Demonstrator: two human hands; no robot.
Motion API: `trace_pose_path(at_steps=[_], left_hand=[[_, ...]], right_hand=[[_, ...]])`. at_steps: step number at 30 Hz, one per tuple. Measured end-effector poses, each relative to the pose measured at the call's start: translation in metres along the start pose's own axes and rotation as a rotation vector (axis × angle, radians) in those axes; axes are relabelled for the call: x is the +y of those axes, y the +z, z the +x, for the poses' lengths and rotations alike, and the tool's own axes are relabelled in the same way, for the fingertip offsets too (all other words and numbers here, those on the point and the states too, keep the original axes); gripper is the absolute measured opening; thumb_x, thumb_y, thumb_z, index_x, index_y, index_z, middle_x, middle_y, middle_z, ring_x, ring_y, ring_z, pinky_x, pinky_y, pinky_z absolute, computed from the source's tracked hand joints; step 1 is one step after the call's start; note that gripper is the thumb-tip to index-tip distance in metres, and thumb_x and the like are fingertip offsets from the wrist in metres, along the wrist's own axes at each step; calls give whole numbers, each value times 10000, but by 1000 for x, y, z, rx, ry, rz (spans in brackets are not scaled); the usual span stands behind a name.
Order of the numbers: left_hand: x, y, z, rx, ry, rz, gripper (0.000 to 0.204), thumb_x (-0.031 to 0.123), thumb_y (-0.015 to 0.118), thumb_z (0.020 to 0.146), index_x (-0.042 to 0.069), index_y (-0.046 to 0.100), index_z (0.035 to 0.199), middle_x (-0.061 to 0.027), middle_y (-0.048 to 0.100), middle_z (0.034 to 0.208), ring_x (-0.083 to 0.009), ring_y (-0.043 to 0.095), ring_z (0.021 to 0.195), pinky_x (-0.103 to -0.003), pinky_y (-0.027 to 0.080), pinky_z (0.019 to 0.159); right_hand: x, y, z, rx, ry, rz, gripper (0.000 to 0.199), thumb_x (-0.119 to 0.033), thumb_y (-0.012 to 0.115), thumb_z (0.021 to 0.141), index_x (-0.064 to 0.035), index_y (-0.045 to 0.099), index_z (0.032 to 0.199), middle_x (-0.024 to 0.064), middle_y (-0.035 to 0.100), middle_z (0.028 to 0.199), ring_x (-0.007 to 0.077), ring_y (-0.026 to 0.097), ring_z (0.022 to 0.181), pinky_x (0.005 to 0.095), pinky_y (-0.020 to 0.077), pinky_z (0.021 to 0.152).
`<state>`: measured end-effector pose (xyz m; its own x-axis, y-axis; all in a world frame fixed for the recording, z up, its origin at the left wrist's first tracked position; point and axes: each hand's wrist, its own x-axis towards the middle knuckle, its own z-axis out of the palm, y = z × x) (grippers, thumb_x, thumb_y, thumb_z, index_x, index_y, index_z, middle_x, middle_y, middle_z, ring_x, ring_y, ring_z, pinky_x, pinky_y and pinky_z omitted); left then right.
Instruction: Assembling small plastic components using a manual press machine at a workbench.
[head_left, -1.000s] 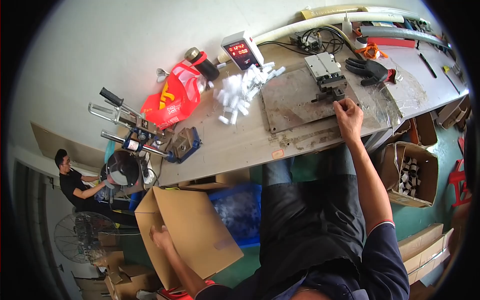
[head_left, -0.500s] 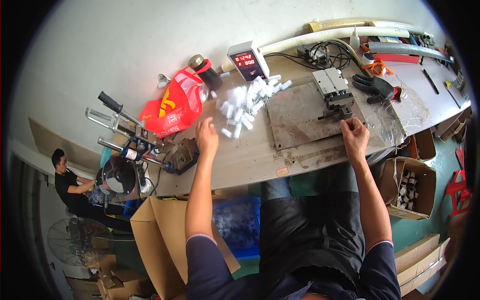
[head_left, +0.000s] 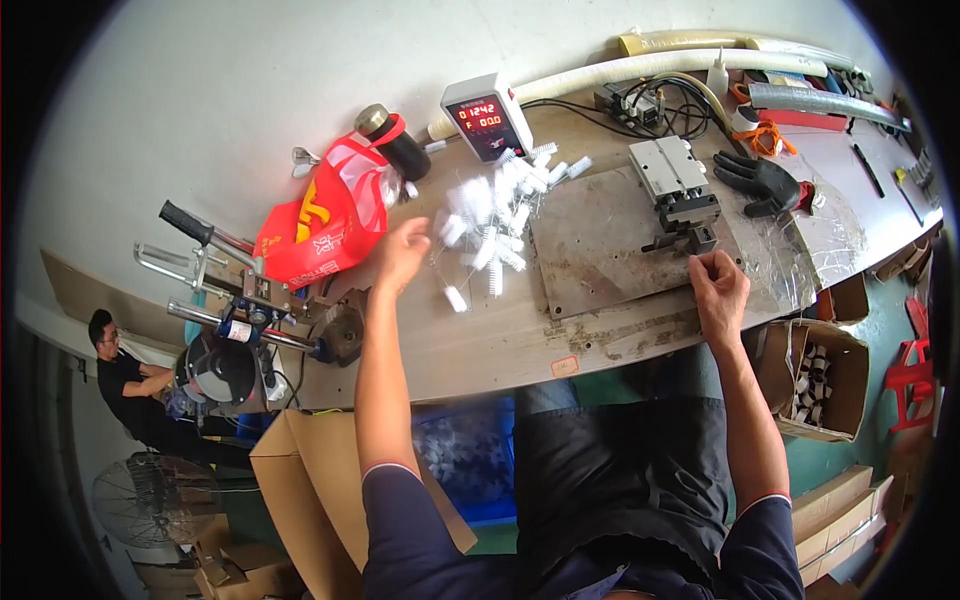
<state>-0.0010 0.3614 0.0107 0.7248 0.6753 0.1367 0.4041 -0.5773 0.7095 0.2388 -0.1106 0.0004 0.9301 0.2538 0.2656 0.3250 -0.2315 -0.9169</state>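
Note:
My left hand (head_left: 403,256) hovers over the bench between the red bag and a loose pile of small white ribbed plastic pieces (head_left: 488,222). Its fingers are loosely apart and slightly blurred, with nothing visible in them. My right hand (head_left: 720,292) is pinched closed at the near edge of a flat metal plate (head_left: 590,245), just below a small clamping fixture (head_left: 690,225) with a light grey block on top. What the right fingertips hold, if anything, is too small to make out. One white piece (head_left: 455,299) lies apart from the pile, nearer the bench edge.
A counter box with red digits (head_left: 487,118), a dark flask (head_left: 395,142) and a red bag (head_left: 325,215) stand at the back. A lever press (head_left: 250,285) is at left, a black glove (head_left: 760,182) at right. Cardboard boxes (head_left: 815,385) sit below. Another person (head_left: 130,370) works far left.
My view has shifted slightly, moving the bench things in the picture. My left hand has moved farther in over the bench, toward the pile. The right hand stays pinched by the fixture.

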Motion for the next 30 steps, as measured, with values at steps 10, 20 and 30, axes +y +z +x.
trace_pose_path(at_steps=[10,20,30], left_hand=[[-14,21,113,276,-38,513,350,294,664,961,119,715,1259,-198,751,1091,-393,705,1050,-497,540,930],[16,24,85,331,-94,806,182,150,636,915,67,764,1015,-203,739,1038,-397,721,980,-491,569,857],[88,21,-20,200,273,83,195,164,723,921,84,768,1093,-107,742,1064,-267,705,955,-386,558,838]], right_hand=[[-2,-1,-2,-15,21,7,161,-93,719,917,42,667,846,-3,585,695,43,504,697,249,442,645],[-1,3,0,-18,51,37,147,-70,717,927,32,663,835,-48,569,718,30,471,690,226,393,618],[3,-3,1,-63,53,33,184,-122,702,945,25,647,849,-27,581,744,51,490,717,243,405,649]])
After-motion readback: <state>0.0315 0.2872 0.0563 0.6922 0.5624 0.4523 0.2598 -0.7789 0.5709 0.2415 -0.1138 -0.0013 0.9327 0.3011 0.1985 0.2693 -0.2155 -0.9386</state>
